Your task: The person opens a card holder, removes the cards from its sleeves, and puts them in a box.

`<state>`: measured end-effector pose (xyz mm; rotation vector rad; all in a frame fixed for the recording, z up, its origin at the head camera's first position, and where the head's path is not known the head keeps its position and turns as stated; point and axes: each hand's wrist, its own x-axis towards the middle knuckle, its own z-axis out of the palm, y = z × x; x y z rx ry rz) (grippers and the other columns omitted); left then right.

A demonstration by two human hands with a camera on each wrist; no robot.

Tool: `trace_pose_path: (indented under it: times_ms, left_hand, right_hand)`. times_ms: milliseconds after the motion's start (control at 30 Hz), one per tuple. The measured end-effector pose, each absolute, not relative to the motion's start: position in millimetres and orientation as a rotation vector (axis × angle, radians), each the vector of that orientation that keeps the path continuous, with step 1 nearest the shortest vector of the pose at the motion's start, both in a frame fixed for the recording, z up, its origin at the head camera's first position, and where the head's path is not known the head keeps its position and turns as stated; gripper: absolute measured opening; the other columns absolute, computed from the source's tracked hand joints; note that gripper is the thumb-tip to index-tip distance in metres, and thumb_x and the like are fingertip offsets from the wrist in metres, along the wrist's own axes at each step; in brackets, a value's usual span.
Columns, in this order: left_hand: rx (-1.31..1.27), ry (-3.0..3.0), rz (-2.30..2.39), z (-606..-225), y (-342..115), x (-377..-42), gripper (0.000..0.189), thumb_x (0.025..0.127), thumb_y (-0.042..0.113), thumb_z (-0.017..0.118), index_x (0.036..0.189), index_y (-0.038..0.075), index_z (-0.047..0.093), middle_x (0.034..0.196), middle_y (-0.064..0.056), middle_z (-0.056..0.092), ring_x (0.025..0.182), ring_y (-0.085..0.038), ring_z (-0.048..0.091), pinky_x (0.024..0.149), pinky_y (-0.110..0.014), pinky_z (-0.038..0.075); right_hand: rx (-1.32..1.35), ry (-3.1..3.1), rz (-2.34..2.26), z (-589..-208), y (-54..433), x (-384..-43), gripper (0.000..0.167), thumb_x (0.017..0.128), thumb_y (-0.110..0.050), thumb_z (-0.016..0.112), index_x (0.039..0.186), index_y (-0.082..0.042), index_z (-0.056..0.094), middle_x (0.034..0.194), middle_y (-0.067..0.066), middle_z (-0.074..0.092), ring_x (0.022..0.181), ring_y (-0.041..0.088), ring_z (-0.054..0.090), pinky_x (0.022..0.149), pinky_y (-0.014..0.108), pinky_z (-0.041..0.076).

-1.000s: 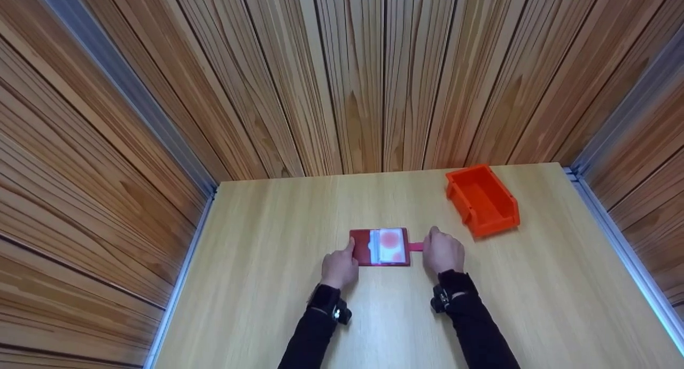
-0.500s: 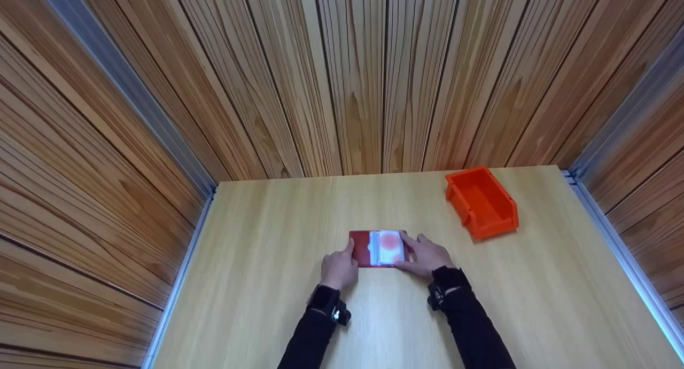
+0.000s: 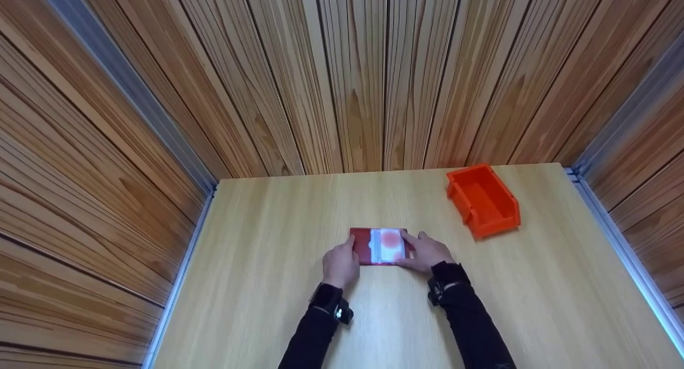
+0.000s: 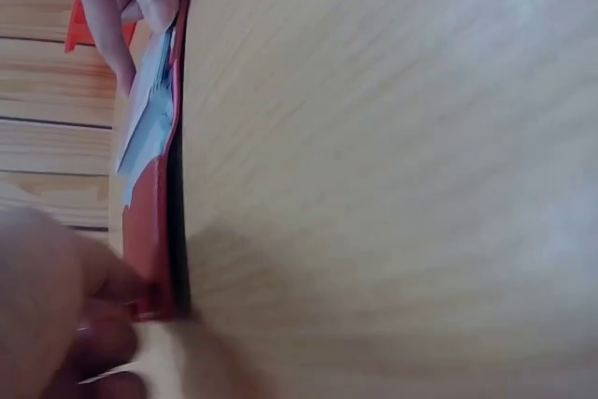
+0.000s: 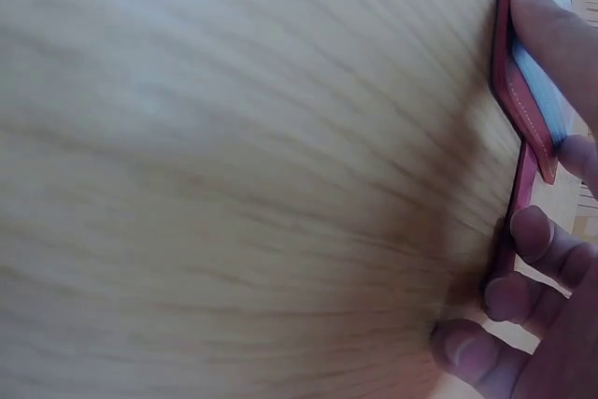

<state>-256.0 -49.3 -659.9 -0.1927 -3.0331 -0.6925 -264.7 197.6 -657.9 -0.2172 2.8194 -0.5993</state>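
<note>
A red card wallet [image 3: 363,242] lies open on the table, its stack of clear card sleeves [image 3: 389,246] on the right half. My left hand [image 3: 340,266] pinches the wallet's left edge, thumb on top; the left wrist view shows the fingers curled at that red cover [image 4: 147,221]. From the right, my right hand [image 3: 429,253] spans the sleeve stack, thumb at the near edge and forefinger toward the far edge. In the right wrist view a narrow red strap [image 5: 523,170] runs out of the wallet beneath this hand, whose other fingertips rest beside it.
An orange plastic bin [image 3: 486,203] stands at the back right of the wooden table [image 3: 278,214]. Wood-plank walls [image 3: 363,80] rise behind and at both sides, with metal strips along the corners.
My right hand has let go of the strap and moved left onto the card sleeves, where it has stayed for the last half second. The left hand keeps its hold on the wallet.
</note>
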Motion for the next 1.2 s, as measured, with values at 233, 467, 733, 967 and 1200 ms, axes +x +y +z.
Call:
trace_pose_path:
  times_ms: [233, 467, 733, 967, 1200]
  left_hand:
    - [-0.269, -2.892, -0.805, -654.8, -27.7, -263.7, 0.015, 0.095, 0.01, 0.071, 0.109, 0.009, 0.077, 0.101, -0.004, 0.075, 0.092, -0.02, 0.071, 0.077, -0.035, 0.057]
    - [-0.353, -2.915, -0.812, -654.4, -11.4, -269.3, 0.008, 0.093, 0.012, 0.069, 0.095, 0.008, 0.076, 0.088, -0.003, 0.072, 0.081, -0.022, 0.07, 0.069, -0.034, 0.056]
    - [-0.073, -2.985, -1.353, -664.5, -2.1, -268.5, 0.017, 0.1, 0.019, 0.056, 0.093, 0.006, 0.066, 0.086, -0.007, 0.069, 0.075, -0.019, 0.06, 0.07, -0.034, 0.049]
    - [-0.014, -2.997, -1.365, -661.5, 4.1, -270.4, 0.018, 0.102, 0.022, 0.057, 0.092, 0.01, 0.066, 0.081, -0.002, 0.065, 0.072, -0.015, 0.056, 0.067, -0.03, 0.044]
    - [0.013, -2.99, -1.284, -660.2, 8.6, -274.4, 0.019, 0.104, 0.022, 0.06, 0.09, 0.012, 0.067, 0.073, 0.003, 0.058, 0.065, -0.012, 0.051, 0.062, -0.028, 0.039]
  right_hand:
    - [-0.185, 2.826, -0.617, -658.6, 196.4, -265.0, 0.09, 0.083, -0.056, 0.082, 0.158, -0.025, 0.044, 0.123, 0.024, 0.059, 0.092, 0.032, 0.058, 0.089, 0.053, 0.053]
    - [-0.2, 2.832, -0.614, -659.1, 194.6, -267.0, 0.09, 0.083, -0.058, 0.081, 0.158, -0.025, 0.044, 0.102, 0.015, 0.054, 0.078, 0.026, 0.049, 0.071, 0.039, 0.041]
    - [-0.202, 2.826, -0.652, -667.4, 198.0, -256.5, 0.089, 0.082, -0.055, 0.083, 0.157, -0.024, 0.046, 0.093, 0.009, 0.049, 0.073, 0.022, 0.045, 0.066, 0.035, 0.033]
    - [-0.183, 2.826, -0.675, -665.4, 199.4, -259.0, 0.088, 0.082, -0.054, 0.083, 0.157, -0.025, 0.047, 0.094, 0.009, 0.047, 0.074, 0.023, 0.045, 0.067, 0.036, 0.032]
    - [-0.211, 2.836, -0.641, -660.3, 200.2, -265.3, 0.089, 0.082, -0.055, 0.083, 0.157, -0.024, 0.046, 0.092, 0.008, 0.046, 0.072, 0.023, 0.043, 0.066, 0.035, 0.032]
